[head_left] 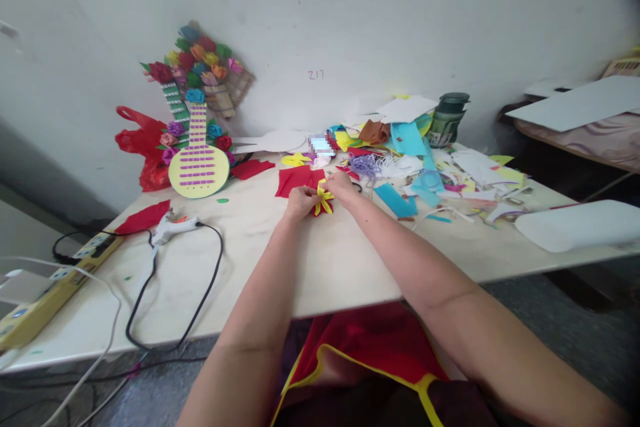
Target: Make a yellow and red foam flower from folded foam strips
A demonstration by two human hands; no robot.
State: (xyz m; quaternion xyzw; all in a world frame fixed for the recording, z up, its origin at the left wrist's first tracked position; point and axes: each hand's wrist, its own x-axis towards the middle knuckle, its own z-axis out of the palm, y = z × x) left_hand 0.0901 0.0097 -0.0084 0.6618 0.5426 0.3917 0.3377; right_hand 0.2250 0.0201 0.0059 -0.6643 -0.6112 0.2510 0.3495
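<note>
A yellow paper flower (324,199) with narrow petals is held between my two hands just above the table. My left hand (301,201) pinches its left side with thumb and fingers. At its upper right my right hand (341,185) is closed, with its fingertips against the petals; whether a small tool is in them I cannot make out. Some red material shows under the flower. Just behind my left hand lies a piece of red crepe paper (293,180). A dark loop, perhaps a scissor handle (357,187), shows beside my right hand.
A paper guitar (199,170) with paper flowers leans against the wall. A glue gun (173,229) with a black cord lies at left, near a yellow power strip (55,287). Paper scraps (395,200), purple yarn (364,165) and a green bottle (447,121) crowd the right.
</note>
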